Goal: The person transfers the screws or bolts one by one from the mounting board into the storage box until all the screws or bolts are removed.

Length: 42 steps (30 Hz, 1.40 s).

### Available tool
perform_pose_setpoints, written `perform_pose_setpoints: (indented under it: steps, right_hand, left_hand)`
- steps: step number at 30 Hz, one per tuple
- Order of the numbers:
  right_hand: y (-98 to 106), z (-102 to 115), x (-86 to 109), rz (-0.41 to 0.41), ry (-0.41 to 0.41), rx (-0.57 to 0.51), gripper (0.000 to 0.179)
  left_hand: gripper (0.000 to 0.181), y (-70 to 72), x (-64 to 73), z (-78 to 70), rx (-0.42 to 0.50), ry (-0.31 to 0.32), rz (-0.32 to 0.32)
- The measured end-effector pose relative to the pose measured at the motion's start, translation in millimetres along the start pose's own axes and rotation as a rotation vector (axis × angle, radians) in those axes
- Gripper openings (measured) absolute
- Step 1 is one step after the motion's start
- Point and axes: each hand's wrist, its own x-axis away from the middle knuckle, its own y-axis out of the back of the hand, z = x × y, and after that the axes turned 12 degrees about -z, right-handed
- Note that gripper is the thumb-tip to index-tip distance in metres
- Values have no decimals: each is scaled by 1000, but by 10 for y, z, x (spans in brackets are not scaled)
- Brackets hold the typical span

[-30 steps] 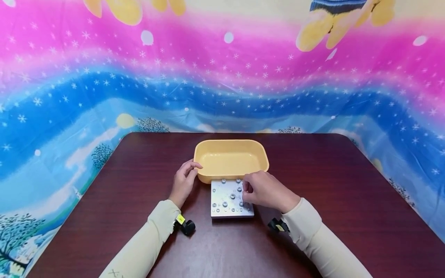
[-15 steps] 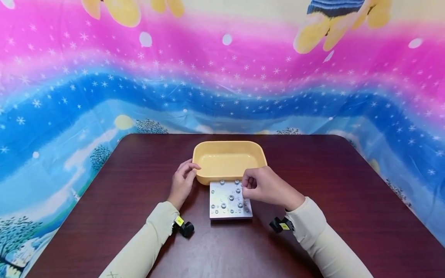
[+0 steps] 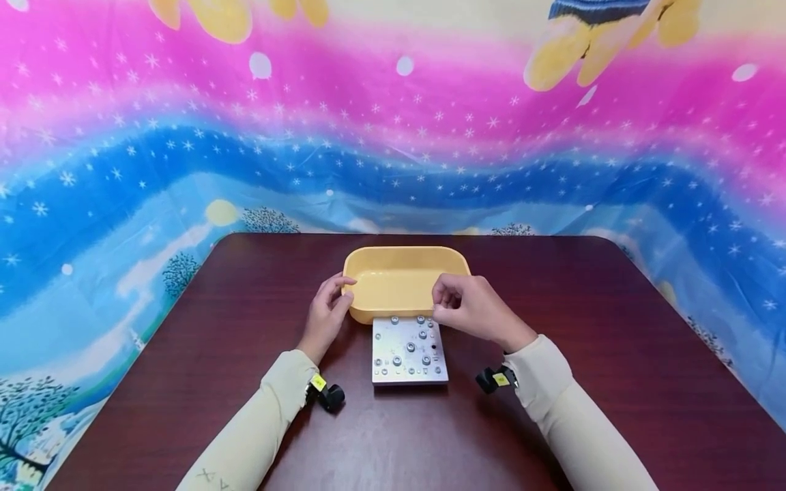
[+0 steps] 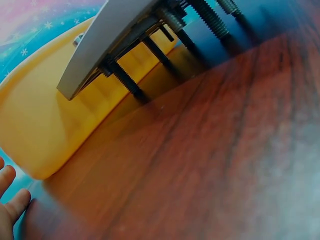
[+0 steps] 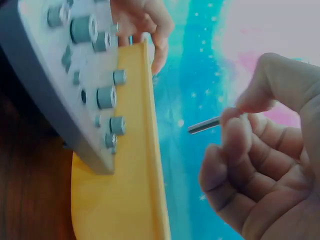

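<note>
Only the left wrist view shows dark threaded shanks [image 4: 126,78] under the square silver metal plate [image 3: 393,337]; only the right clearly shows a slim metal rod [image 5: 204,126], pinched in the right hand [image 3: 469,308] near the oblong yellow tray [image 3: 399,283]. The left hand [image 3: 324,319], fingers loosely parted, touches the tray's rim.
</note>
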Motion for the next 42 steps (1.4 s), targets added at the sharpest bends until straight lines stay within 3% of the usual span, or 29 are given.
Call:
perform_pose_setpoints:
  steps: [6,10,12,14,19,21,27,33,42]
  right_hand:
    - [-82,-233,-127,-108,-34,-77,10]
    - [-179,-389,-204,-160,-77,-85,10]
    - [-231,-452,-249,-185,-95,-75,9]
    - [-278,-506,-266,-198,-108,-59,9]
    - [-355,-552,-290,-187,-105,9,10]
    - [-380,-555,-301,-177,-100,41,10]
    - [-450,-562,-323,-148,-85,133,11]
    - [-471,-544,-327,-130,-96,155,15]
    - [-466,-538,-323,-125,-126,168,19]
  left_hand:
    - [33,-16,-137,310,-36,14,23]
    - [37,-21,-191,383,-36,12,33]
    - [38,-18,-210,376,-33,21,40]
    - [39,-18,-193,280,-40,47,59]
    - [37,-15,-208,291,-39,80,80]
    - [36,-16,-238,383,-42,76,75]
    - [36,-11,-260,384,-41,72,84]
    - [38,6,-275,378,-20,79,97]
    - [42,18,-193,43,-6,79,134]
